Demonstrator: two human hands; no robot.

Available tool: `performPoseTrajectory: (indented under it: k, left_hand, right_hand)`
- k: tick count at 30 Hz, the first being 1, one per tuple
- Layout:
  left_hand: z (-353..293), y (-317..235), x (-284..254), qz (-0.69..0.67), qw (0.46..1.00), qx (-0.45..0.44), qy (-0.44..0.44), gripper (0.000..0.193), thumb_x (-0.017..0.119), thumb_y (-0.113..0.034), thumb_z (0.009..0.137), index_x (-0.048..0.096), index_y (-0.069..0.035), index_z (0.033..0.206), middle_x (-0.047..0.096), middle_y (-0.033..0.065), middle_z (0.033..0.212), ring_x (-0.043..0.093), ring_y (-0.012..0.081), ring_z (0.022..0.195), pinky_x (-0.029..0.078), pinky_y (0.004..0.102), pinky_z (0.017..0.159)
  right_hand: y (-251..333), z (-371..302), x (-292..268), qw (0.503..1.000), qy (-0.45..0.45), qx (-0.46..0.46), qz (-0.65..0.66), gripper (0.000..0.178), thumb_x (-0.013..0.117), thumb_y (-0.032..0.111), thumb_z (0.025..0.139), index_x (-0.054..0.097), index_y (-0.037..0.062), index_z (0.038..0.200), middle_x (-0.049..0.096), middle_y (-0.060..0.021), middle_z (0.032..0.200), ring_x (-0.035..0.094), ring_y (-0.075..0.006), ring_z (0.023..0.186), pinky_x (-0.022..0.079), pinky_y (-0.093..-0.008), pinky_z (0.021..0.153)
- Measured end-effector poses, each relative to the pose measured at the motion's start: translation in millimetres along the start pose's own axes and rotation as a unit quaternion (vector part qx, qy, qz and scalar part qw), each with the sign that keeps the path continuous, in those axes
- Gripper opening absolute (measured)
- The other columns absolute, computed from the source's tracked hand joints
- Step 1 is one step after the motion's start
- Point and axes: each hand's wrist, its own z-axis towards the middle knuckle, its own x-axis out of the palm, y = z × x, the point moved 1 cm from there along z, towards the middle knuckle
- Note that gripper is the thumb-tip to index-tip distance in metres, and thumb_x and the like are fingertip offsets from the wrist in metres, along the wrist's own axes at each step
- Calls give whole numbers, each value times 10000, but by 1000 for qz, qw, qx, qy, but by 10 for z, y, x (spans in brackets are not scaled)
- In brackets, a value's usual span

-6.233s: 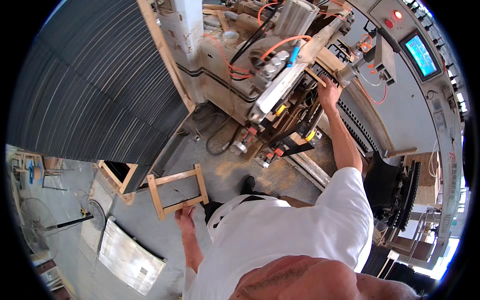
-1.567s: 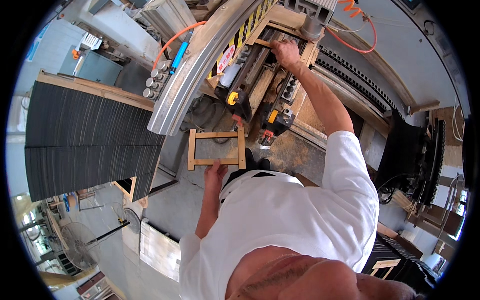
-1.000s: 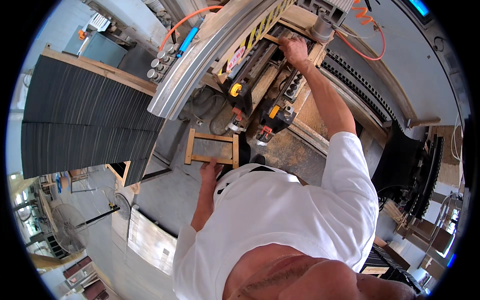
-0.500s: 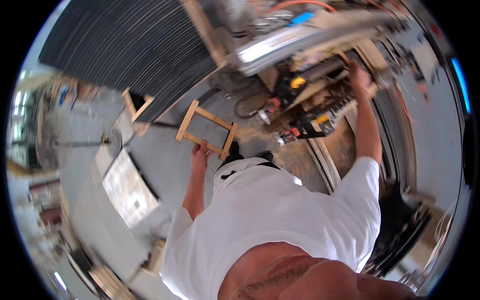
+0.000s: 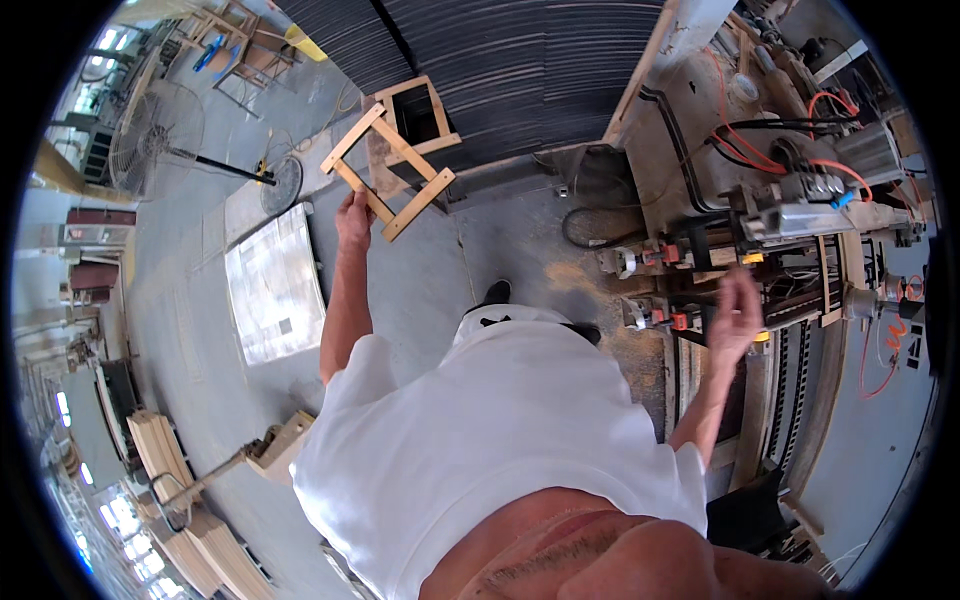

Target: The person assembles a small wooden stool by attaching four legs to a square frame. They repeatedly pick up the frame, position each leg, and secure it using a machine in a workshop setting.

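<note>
My left hand (image 5: 353,219) is closed on one corner of a small rectangular wooden frame (image 5: 420,204), made of light bars with an open middle. The frame is held tilted above the floor, left of my feet. Behind it, close to the dark stack, is a second wooden frame (image 5: 438,103), partly covered by the held one. My right hand (image 5: 736,316) hovers over the clamping machine (image 5: 700,255) on the right, slightly blurred, fingers loosely apart and nothing visible in them. Light wooden bars (image 5: 827,285) lie within the machine, just beyond that hand.
A tall stack of dark-edged sheets (image 5: 540,75) stands ahead. Orange hoses (image 5: 745,150) run over the machine at right. A standing fan (image 5: 160,140), a pale flat panel (image 5: 275,285) on the floor and timber stacks (image 5: 205,540) are at left. Sawdust (image 5: 580,285) lies near my feet.
My view and body have swung to the right. The left hand still carries the wooden frame, now nearer the dark stack. My right hand has drawn back from the machine's far part towards me.
</note>
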Motion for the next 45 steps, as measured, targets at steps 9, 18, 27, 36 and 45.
performPoseTrajectory:
  k: [9, 18, 27, 36, 45]
  left_hand:
    - [1869, -100, 468, 206, 977, 33, 36, 305, 619, -267, 898, 661, -17, 1068, 663, 74, 803, 613, 151, 662, 479, 272, 583]
    - [1569, -320, 948, 412, 860, 301, 12, 359, 694, -264, 794, 660, -39, 1072, 664, 178, 1036, 608, 384, 935, 484, 426, 832]
    - [961, -215, 1189, 567, 708, 358, 218, 490, 750, -245, 727, 615, -84, 1169, 647, 158, 1090, 590, 358, 1007, 468, 421, 890]
    - [1220, -49, 1088, 505, 740, 344, 281, 470, 755, -189, 726, 618, -12, 1139, 657, 203, 1060, 627, 371, 973, 490, 432, 836]
    - [209, -189, 1731, 629, 666, 378, 135, 636, 665, -155, 771, 436, -19, 1348, 448, 233, 1365, 466, 391, 1210, 387, 472, 1008]
  right_hand:
    - [-1063, -1996, 1474, 896, 284, 285, -187, 303, 694, 155, 796, 663, 25, 1069, 688, -87, 821, 649, -166, 752, 508, -295, 700]
    - [-2019, -3799, 1075, 873, 228, 415, -118, 257, 693, 171, 762, 684, 1, 954, 682, -88, 761, 637, -157, 711, 500, -315, 642]
    - [-1427, -3361, 1416, 877, 191, 426, -117, 148, 633, 105, 796, 664, -10, 883, 671, -84, 749, 623, -158, 681, 494, -305, 624]
    - [-925, -3362, 685, 872, 176, 374, -262, 187, 624, 150, 767, 650, 42, 918, 655, -149, 808, 642, -308, 748, 522, -380, 668]
    - [1953, -2594, -1031, 843, -118, 166, -498, 293, 692, 146, 797, 637, 67, 1073, 618, -156, 1159, 590, -329, 1067, 480, -419, 897]
